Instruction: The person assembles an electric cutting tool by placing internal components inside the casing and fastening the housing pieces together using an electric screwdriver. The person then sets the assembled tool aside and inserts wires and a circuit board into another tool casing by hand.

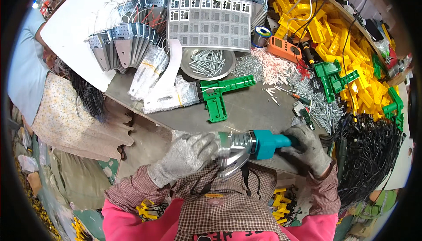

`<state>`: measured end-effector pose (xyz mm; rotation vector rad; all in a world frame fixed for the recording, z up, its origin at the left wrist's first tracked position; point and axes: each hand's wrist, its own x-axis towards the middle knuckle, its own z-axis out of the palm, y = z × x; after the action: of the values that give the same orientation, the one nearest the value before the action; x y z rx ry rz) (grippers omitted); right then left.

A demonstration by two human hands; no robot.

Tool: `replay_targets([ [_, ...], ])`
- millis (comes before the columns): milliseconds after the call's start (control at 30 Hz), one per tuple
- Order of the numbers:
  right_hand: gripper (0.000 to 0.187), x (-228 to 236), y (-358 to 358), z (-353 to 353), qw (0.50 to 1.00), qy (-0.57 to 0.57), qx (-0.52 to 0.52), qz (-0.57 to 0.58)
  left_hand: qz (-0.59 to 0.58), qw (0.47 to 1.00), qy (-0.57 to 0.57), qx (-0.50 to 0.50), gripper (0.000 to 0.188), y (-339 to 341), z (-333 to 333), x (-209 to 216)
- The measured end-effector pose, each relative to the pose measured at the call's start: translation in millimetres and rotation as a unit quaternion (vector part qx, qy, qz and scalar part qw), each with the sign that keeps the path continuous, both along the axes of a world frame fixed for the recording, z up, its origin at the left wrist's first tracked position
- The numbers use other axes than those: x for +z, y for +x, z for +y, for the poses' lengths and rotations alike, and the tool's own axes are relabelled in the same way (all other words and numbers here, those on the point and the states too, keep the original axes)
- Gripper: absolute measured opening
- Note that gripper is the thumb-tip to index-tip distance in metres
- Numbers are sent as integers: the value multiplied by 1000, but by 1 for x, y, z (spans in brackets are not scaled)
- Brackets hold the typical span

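Note:
A teal handheld tool (265, 144) with a slotted silver metal head (240, 141) lies level in front of my chest. My left hand (189, 157), in a grey glove, closes on the shiny left end of the metal head; its fingers partly hide that end. At the right, my gloved right hand (306, 147) grips the narrow teal handle end. A shiny curved metal piece (234, 164) hangs below the head. Beyond the tool, a green plastic housing half (216, 96) rests on the grey table beside bubble-wrapped parts (176, 96).
Behind are a metal bowl of screws (208, 63), a printed label sheet (209, 23) and flat metal plates (132, 43). Rightward lie loose screws (323, 109), an orange meter (285, 49), yellow housings (338, 43) and black cables (365, 157). Another person (30, 65) is at left.

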<state>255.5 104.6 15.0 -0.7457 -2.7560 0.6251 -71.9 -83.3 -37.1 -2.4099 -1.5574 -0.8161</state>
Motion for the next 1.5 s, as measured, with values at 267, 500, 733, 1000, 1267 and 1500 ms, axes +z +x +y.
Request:
replay_targets([
  [267,24,9,-7,34,993,-67,-22,-100,-253,943,-217,10,45,5,36,16],
  [500,26,-3,-10,35,995,-97,-27,-26,-147,977,-153,-8,44,0,17,-1],
  [733,22,-3,-11,24,987,-108,-116,-11,-192,966,-169,20,59,9,21,-9],
  [1000,14,-8,6,8,979,49,-179,79,-30,983,-182,9,82,32,41,13],
  [1267,27,-15,147,-18,778,305,-548,37,-84,971,-220,49,76,37,57,17],
  [1500,44,-45,190,-47,834,188,-519,-25,-59,973,-220,43,84,32,58,7],
])
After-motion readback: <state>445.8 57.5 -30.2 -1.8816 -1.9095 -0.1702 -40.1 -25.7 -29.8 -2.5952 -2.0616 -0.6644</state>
